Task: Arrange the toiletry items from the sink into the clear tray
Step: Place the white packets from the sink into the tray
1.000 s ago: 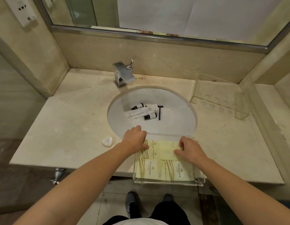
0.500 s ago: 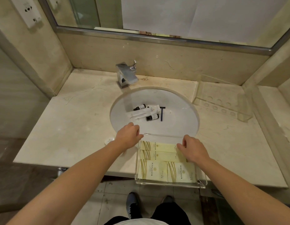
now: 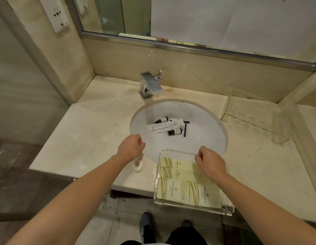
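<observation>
Toiletries (image 3: pixel 171 126) lying in sink (image 3: pixel 206 137); tray (image 3: pixel 158 174) at desk (image 3: pixel 93 138) edge; left grip (image 3: pixel 131 147) and right grip (image 3: pixel 209 160) loosely curled, empty.

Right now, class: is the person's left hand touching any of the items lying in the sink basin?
Apart. The head view shows the left hand at the near rim of the sink, with bare white basin between its knuckles and the nearest white tube.

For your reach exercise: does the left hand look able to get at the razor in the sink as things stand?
Probably yes: the left hand is empty above the basin's near rim, and the razor lies uncovered, beside a small bottle.
</observation>
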Demonstrator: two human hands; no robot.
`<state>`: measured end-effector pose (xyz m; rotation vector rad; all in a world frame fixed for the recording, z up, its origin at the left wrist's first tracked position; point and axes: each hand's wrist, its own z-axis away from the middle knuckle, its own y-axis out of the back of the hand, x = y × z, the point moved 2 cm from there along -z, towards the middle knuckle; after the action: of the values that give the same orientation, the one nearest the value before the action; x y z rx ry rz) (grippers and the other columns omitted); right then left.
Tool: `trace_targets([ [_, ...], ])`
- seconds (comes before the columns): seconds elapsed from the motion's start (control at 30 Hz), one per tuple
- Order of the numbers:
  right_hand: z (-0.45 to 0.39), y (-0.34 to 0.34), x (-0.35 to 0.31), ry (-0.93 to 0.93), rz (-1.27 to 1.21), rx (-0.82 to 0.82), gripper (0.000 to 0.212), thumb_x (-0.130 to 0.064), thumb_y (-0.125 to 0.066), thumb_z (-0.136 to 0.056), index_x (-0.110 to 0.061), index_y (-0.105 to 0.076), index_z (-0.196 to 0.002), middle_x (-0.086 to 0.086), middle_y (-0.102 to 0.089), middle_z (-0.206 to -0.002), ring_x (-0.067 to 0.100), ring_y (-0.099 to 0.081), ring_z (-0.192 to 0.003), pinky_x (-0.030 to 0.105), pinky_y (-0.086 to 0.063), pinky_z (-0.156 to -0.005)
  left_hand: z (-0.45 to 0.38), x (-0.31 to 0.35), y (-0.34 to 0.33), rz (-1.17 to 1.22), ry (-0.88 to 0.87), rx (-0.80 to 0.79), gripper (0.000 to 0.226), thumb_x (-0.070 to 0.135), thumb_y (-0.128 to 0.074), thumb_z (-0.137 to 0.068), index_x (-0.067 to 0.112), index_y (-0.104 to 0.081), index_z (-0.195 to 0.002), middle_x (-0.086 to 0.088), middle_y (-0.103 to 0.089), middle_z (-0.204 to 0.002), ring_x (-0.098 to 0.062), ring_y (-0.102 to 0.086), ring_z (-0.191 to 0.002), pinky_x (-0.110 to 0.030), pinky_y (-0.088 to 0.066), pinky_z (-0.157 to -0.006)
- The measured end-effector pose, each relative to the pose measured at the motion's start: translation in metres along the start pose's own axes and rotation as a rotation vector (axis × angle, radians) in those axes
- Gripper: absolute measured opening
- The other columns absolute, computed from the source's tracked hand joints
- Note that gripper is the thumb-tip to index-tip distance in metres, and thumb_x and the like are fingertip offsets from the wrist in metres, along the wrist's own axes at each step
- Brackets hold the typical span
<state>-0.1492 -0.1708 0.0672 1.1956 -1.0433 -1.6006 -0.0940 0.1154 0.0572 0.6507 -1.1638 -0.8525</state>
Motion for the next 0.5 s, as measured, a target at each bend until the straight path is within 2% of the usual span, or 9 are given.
trace_targets([
  [0.13,-0.005,-0.003,-0.007,0.019,-0.017,0.012,0.009,-0.024,-0.047,-0.092,-0.019,-0.053,-0.087,-0.003,-0.061,-0.08,0.02,-0.058,-0.07,0.032,-0.048,-0.06,0.0,0.002,-0.005,0.038,0.011,-0.009,0.011,0.021,-0.054,-0.087,0.015,-0.053,-0.078,-0.002,-0.06,-0.084,-0.022,-0.055,-0.076,-0.031,-0.043,-0.064],
  [0.23,-0.008,-0.005,-0.01,0.035,-0.02,0.018,0.01,-0.024,-0.048,-0.092,-0.019,-0.055,-0.089,-0.003,-0.062,-0.081,0.019,-0.059,-0.07,0.033,-0.05,-0.061,-0.003,0.007,-0.011,0.055,-0.001,-0.029,0.011,0.02,-0.053,-0.086,0.016,-0.053,-0.077,-0.004,-0.063,-0.087,-0.024,-0.059,-0.081,-0.035,-0.048,-0.067],
  [0.5,-0.035,-0.006,-0.016,0.019,-0.062,0.025,0.012,-0.024,-0.047,-0.092,-0.018,-0.058,-0.093,-0.002,-0.064,-0.083,0.02,-0.059,-0.072,0.032,-0.048,-0.06,-0.022,0.024,-0.031,0.042,-0.016,-0.106,0.009,0.019,-0.053,-0.086,0.014,-0.053,-0.079,-0.006,-0.064,-0.09,-0.024,-0.06,-0.086,-0.036,-0.049,-0.07],
])
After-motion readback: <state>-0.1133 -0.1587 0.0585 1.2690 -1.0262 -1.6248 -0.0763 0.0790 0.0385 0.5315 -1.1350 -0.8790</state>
